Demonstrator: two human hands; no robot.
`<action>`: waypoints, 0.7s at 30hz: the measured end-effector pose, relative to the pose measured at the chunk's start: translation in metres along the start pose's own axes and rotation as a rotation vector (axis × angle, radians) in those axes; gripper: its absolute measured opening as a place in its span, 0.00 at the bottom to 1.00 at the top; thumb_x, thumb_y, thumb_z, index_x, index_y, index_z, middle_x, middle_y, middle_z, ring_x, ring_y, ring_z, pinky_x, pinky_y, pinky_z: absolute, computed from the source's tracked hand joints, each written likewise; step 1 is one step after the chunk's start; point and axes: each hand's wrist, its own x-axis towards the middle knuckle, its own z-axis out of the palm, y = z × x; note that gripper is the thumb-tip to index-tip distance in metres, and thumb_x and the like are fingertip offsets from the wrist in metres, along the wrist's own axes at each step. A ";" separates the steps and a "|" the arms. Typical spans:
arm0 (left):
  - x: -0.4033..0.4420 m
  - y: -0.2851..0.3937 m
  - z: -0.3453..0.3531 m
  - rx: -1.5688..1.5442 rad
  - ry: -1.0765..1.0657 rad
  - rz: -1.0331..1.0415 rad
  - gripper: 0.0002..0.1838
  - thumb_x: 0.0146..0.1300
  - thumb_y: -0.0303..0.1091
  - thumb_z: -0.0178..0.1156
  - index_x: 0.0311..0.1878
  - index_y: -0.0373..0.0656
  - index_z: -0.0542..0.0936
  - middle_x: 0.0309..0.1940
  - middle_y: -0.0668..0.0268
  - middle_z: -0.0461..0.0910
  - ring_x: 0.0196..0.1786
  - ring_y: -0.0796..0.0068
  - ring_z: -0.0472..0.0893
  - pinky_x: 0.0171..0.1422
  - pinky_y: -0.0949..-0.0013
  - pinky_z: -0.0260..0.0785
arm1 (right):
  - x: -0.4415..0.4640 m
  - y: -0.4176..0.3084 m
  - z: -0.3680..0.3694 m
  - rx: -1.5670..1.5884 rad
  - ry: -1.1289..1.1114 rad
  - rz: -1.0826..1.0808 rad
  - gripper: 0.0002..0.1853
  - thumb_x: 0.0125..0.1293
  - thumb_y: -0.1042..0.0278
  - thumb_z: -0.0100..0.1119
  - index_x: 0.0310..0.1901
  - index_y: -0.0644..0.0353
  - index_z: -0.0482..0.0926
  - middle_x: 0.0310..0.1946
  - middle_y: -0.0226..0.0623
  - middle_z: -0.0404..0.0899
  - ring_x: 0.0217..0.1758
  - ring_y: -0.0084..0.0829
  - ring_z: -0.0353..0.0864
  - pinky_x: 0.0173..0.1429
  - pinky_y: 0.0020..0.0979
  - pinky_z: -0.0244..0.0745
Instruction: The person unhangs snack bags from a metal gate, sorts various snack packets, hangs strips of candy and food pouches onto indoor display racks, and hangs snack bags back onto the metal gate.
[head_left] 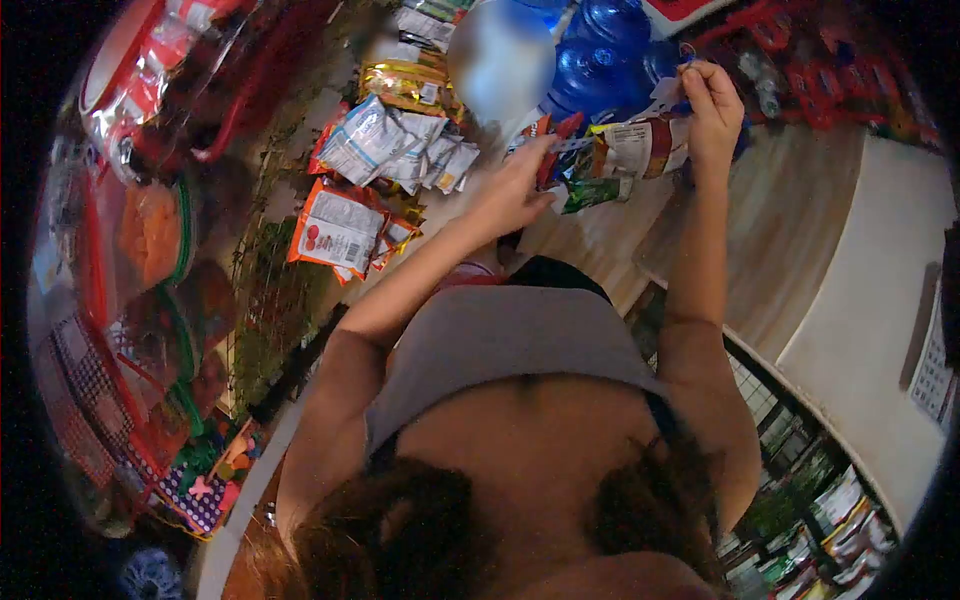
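My right hand point(712, 105) is raised at the upper right, its fingertips pinched on the top end of a pale hanging strip point(665, 95). A string of snack packets point(640, 150) hangs along this strip, with a green packet point(595, 193) at its lower side. Left of it, my left hand point(515, 190) reaches up to a red packet point(567, 135), fingers bent at its edge; whether they grip it is hard to tell. Near my left forearm are bunched silver-white packets point(375, 140) and an orange-and-white packet point(340, 225).
Large blue water bottles point(600, 65) stand behind the packets. Gold packets point(405, 85) hang at the upper left. Clear bags with red and green edges point(155, 235) line the left side. A pale wall point(880, 230) stands at the right, and more packets point(850, 520) sit lower right.
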 end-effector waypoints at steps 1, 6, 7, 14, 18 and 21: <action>0.007 0.005 0.009 -0.068 -0.018 0.024 0.42 0.51 0.28 0.65 0.68 0.39 0.56 0.64 0.51 0.63 0.67 0.52 0.63 0.69 0.60 0.56 | -0.008 -0.007 -0.007 -0.046 0.046 0.010 0.06 0.64 0.72 0.55 0.38 0.65 0.78 0.30 0.27 0.77 0.32 0.17 0.72 0.38 0.19 0.68; 0.031 0.033 0.060 -0.274 -0.164 0.131 0.42 0.50 0.33 0.67 0.67 0.39 0.57 0.65 0.47 0.60 0.67 0.49 0.61 0.69 0.58 0.55 | -0.050 -0.019 -0.050 -0.221 0.216 -0.049 0.05 0.64 0.71 0.56 0.36 0.64 0.77 0.27 0.25 0.75 0.32 0.16 0.70 0.38 0.19 0.67; 0.032 0.040 0.067 -0.193 -0.145 0.192 0.41 0.49 0.33 0.67 0.66 0.39 0.59 0.64 0.47 0.61 0.67 0.49 0.61 0.69 0.58 0.55 | -0.056 -0.022 -0.058 -0.247 0.249 -0.034 0.06 0.64 0.70 0.56 0.36 0.64 0.77 0.27 0.26 0.75 0.32 0.16 0.70 0.38 0.19 0.67; 0.052 0.083 0.115 -0.144 -0.016 0.354 0.30 0.45 0.29 0.68 0.52 0.39 0.66 0.58 0.47 0.60 0.60 0.46 0.64 0.64 0.55 0.58 | -0.081 -0.042 -0.116 -0.284 0.463 -0.056 0.10 0.63 0.65 0.58 0.36 0.63 0.78 0.27 0.29 0.77 0.31 0.20 0.72 0.38 0.23 0.68; 0.078 0.107 0.128 -0.148 0.079 0.451 0.30 0.44 0.31 0.69 0.50 0.36 0.66 0.55 0.48 0.61 0.58 0.44 0.63 0.62 0.55 0.58 | -0.096 -0.071 -0.140 -0.368 0.551 -0.091 0.08 0.62 0.66 0.57 0.36 0.63 0.78 0.26 0.32 0.77 0.30 0.23 0.73 0.36 0.26 0.69; 0.098 0.132 0.132 -0.113 0.127 0.549 0.32 0.46 0.38 0.69 0.52 0.36 0.67 0.59 0.47 0.59 0.61 0.42 0.61 0.64 0.50 0.54 | -0.108 -0.088 -0.153 -0.422 0.623 -0.070 0.08 0.62 0.67 0.56 0.36 0.63 0.78 0.26 0.33 0.77 0.30 0.24 0.73 0.36 0.26 0.69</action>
